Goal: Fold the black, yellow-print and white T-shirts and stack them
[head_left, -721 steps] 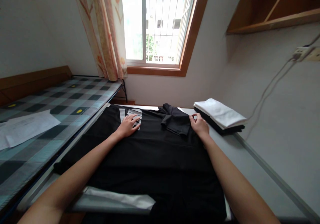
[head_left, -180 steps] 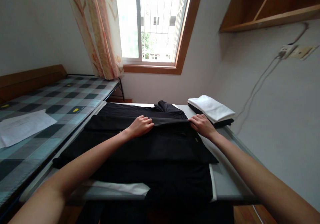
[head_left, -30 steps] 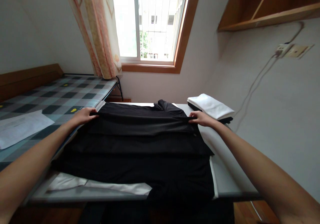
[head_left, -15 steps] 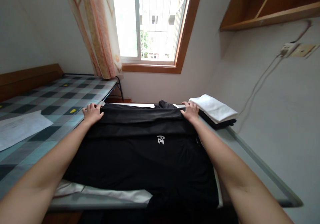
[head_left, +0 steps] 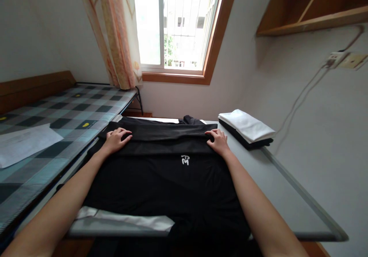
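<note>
A black garment with a small white print lies spread over the table, its far part folded into flat bands. My left hand rests at the left of the folded band, fingers curled toward the thumb on the black cloth. At the right end of the same band, my right hand pinches the cloth's edge between fingers and thumb. A strip of white cloth shows under the garment's near edge. More dark cloth lies bunched beyond the band.
Folded white cloth sits on folded black cloth at the table's right. A checked bed with a paper sheet stands left. A wooden shelf hangs upper right.
Both hands have come nearer along the band; my left hand has moved right and closer to me, off the band's far left end. My right hand has moved slightly closer to me.
</note>
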The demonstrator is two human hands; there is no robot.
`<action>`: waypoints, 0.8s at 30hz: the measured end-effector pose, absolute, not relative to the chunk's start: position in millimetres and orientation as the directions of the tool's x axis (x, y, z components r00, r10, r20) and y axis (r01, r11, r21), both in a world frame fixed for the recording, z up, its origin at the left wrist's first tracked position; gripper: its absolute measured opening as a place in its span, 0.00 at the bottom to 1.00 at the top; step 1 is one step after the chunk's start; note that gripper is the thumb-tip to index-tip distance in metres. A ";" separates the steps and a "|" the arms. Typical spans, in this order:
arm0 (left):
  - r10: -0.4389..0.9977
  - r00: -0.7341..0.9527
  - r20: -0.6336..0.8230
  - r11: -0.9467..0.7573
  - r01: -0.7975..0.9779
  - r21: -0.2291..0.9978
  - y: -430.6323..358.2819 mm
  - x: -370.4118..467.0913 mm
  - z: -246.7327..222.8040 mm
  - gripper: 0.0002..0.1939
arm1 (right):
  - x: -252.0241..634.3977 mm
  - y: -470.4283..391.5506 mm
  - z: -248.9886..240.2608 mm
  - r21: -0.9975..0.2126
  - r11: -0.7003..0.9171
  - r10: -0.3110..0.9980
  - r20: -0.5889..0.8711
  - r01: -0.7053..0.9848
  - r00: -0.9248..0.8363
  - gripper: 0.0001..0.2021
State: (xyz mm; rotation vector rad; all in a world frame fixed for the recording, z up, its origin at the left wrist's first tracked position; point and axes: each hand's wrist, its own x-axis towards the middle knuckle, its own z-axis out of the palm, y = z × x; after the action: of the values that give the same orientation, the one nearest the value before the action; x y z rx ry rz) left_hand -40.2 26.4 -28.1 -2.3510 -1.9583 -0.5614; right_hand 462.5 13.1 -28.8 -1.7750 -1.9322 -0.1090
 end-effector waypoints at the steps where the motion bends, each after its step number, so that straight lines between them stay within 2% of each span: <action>1: 0.935 0.191 0.299 -0.256 0.946 0.197 24.1 -39.5 -26.5 0.20 | 464.8 12.4 -30.1 -0.271 0.143 0.903 0.430 0.952 -0.013 0.20; 5: 0.892 0.342 0.296 -0.400 0.902 0.164 17.8 -35.6 -19.1 0.18 | 476.8 10.3 -29.5 -0.248 0.086 0.886 0.461 0.965 0.040 0.18; 10: 0.899 0.368 0.238 -0.408 0.901 0.148 15.6 -36.7 -8.9 0.18 | 489.8 8.0 -28.9 -0.291 0.009 0.885 0.448 0.957 0.128 0.14; 15: 0.967 0.200 0.155 -0.209 0.977 0.041 14.1 -55.3 -2.1 0.24 | 491.7 7.7 -30.8 -0.276 0.035 0.902 0.423 0.961 0.089 0.14; 19: 0.982 0.016 0.186 -0.013 1.000 -0.015 12.2 -73.1 -0.8 0.29 | 487.0 6.5 -29.2 -0.212 0.035 0.898 0.436 0.977 0.063 0.13; 24: 0.962 -0.137 0.235 0.136 0.991 0.019 4.5 -77.3 4.7 0.23 | 480.5 4.2 -24.7 -0.160 0.002 0.893 0.445 0.987 0.071 0.14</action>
State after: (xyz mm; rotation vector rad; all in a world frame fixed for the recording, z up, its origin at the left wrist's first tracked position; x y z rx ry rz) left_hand -77.3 4.5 4.7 -1.9459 -2.2364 -0.2534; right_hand 480.5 4.2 -24.7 -1.9323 -1.8624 -0.2987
